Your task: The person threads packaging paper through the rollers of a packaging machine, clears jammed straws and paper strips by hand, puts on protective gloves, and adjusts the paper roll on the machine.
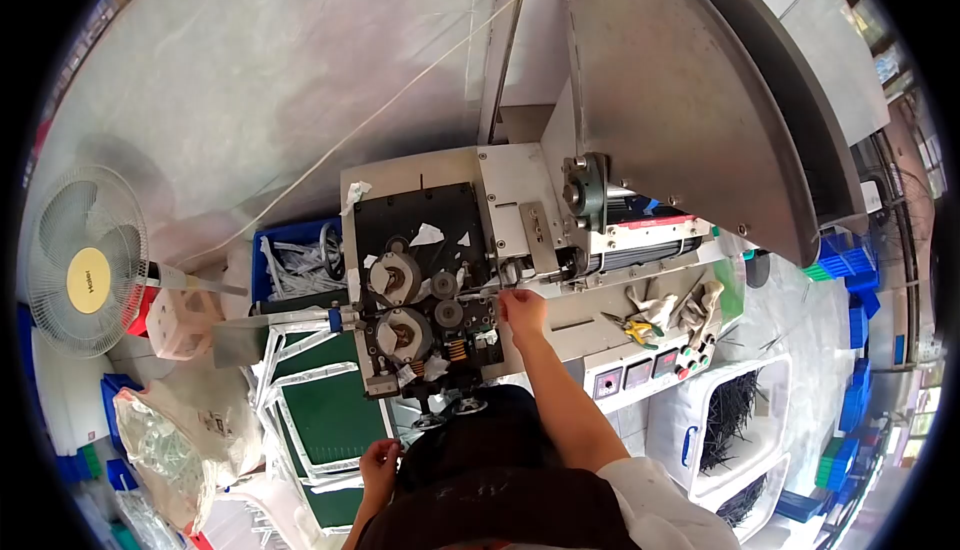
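My right hand (pixel 522 312) is at the machine (pixel 415 170), just right of its rollers, with the fingers curled and closed near a small metal part. Whatever the fingertips hold, if anything, is too small to make out. Below and left, my left hand (pixel 379 460) is closed with bent fingers beside the green board (pixel 325 412), which is framed with white strips. Its grip is also unclear. Two round wheels (pixel 396 278) and smaller rollers (pixel 447 313) sit on the black plate, with torn white scraps (pixel 427 235) lying about.
A fan (pixel 88 262) stands at the left. Yellow-handled pliers (pixel 632 329) and gloves (pixel 700 310) lie on the machine's right ledge, above buttons. White bins (pixel 668 428) of thin black rods stand at lower right. A large metal hopper (pixel 690 80) rises over the machine.
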The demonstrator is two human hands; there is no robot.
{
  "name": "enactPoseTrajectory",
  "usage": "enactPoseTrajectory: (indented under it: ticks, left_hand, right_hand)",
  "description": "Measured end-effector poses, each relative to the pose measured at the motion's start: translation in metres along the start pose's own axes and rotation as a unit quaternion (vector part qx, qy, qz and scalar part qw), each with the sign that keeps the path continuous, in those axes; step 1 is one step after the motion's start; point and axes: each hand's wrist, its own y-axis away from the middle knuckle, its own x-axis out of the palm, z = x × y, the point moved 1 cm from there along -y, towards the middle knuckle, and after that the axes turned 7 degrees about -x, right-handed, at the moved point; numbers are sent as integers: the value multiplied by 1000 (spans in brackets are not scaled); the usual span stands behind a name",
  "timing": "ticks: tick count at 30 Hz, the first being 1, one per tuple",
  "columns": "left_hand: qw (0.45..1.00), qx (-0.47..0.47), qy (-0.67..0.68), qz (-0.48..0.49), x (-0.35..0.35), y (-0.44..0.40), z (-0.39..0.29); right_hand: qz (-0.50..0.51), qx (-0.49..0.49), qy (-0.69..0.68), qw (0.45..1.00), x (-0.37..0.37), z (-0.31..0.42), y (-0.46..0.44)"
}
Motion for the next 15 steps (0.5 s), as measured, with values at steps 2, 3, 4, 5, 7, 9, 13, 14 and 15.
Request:
enactPoseTrajectory:
  ticks: [2,3,4,5,7,9,13,14,15]
  left_hand:
    - [1000,20,-3,-6,3,0,-5]
    - [999,43,-4,-5,5,0,-9]
    - [998,58,-15,-5,7,1,-13]
    - [998,60,-26,-8,9,4,-20]
    - [998,51,-32,-3,12,10,-34]
    - [998,38,-40,-1,14,11,-43]
    - [993,48,-106,-22,16,11,-58]
    - [988,80,-130,-21,17,7,-63]
    - [982,113,-152,-19,17,3,-69]
  right_hand:
    - [0,23,-43,999,0,-2,-2]
    - [-5,43,-85,995,1,-4,-3]
    - [-4,47,-95,994,4,-5,-3]
    - [-29,51,-118,991,5,-7,-3]
    - [-59,61,-151,985,6,-11,-4]
    - [-100,43,-155,982,5,-11,-1]
    - [-129,68,-197,969,6,-11,3]
    - [-127,58,-186,973,5,-12,1]
    - [-126,47,-174,976,4,-12,0]
